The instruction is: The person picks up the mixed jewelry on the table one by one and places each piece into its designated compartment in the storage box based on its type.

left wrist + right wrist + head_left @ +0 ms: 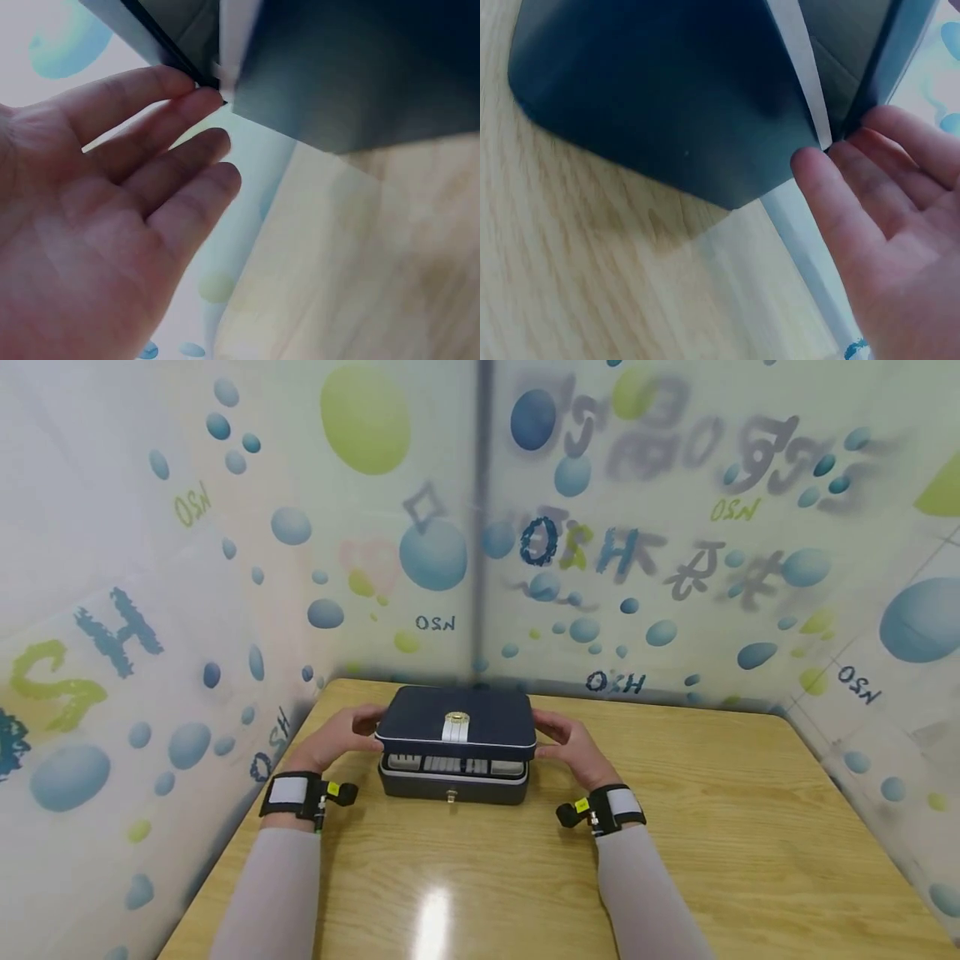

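A dark navy jewelry box (453,787) with a small front clasp stands on the table. Its lid (420,714) is tilted partly up, with white trim, a white strap and a gold ornament in front. Light compartments (442,765) show through the gap; their contents are too small to tell. At the lid's left side is my left hand (341,735), fingertips (210,97) touching near the back corner, the other fingers loosely extended. My right hand (573,747) mirrors it on the right, with fingertips (840,154) by the rear corner. Neither wrist view shows a thumb.
The wooden table (750,827) extends to the right and in front of the box. Patterned curtain-like walls (637,568) enclose its back and sides. Each wrist wears a black strap (296,795) with a small camera.
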Demonstrator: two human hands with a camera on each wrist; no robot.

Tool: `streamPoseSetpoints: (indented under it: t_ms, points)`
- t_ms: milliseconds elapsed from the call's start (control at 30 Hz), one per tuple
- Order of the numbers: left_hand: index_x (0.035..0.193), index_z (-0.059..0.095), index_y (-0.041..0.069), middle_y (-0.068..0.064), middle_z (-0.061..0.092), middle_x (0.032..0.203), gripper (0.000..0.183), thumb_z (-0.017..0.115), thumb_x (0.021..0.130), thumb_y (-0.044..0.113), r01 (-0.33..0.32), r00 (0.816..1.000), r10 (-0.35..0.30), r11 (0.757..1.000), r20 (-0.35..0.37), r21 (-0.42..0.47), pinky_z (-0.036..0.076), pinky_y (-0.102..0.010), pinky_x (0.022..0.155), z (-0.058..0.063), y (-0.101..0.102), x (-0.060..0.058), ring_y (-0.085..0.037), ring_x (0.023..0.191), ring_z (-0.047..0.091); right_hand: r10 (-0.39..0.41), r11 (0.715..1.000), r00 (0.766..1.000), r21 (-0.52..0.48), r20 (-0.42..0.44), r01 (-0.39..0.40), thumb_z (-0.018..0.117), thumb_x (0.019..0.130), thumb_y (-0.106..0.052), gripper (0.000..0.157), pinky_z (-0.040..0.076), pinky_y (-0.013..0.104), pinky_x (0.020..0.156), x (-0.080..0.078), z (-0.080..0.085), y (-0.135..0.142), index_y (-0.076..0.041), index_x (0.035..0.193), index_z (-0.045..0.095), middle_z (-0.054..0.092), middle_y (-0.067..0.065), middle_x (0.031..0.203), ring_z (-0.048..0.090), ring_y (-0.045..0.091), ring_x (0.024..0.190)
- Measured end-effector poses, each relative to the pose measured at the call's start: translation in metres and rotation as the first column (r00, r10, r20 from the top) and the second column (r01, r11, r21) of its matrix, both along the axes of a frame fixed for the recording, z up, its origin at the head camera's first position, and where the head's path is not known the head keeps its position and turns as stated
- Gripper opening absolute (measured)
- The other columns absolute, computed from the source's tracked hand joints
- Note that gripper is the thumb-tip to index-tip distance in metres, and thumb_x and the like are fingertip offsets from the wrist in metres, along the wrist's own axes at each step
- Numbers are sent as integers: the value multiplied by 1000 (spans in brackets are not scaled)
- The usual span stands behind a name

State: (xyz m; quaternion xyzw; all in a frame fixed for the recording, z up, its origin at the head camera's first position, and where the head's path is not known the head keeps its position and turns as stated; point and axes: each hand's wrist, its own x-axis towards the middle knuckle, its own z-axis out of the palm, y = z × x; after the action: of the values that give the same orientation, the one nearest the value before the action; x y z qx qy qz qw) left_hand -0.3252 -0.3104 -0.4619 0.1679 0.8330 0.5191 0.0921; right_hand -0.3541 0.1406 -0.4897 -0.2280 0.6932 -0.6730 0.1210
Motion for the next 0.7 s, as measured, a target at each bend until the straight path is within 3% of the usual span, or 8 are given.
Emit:
streamPoseSetpoints:
  t_ms: [133, 367, 700]
  points:
    - [158, 45, -2, -26, 43, 165, 84, 82, 86, 20, 8, 1000, -8, 999, -19, -32, 27, -62, 128, -3, 2, 5, -47, 157, 33, 39, 999, 999, 13, 12, -39, 81, 87, -1, 79, 53, 32, 111, -1, 0, 4, 1, 158, 46, 43, 22, 166, 37, 43, 157]
    - [159, 42, -4, -27, 42, 165, 90, 85, 83, 19, 11, 999, -14, 998, -51, -66, 29, -62, 126, -6, 1, 10, -50, 157, 32, 70, 997, 996, 30, 56, -72, 81, 87, 2, 78, 44, 50, 120, -2, 1, 4, -4, 158, 49, 42, 13, 169, 37, 38, 158]
    - [160, 41, -4, -28, 41, 165, 94, 86, 79, 17, 11, 999, -15, 996, -44, -88, 29, -63, 126, -4, 3, 11, -52, 158, 29, 75, 996, 995, 46, 64, -78, 81, 85, 4, 80, 42, 52, 121, -2, -1, 2, -3, 158, 48, 41, 12, 170, 39, 37, 157]
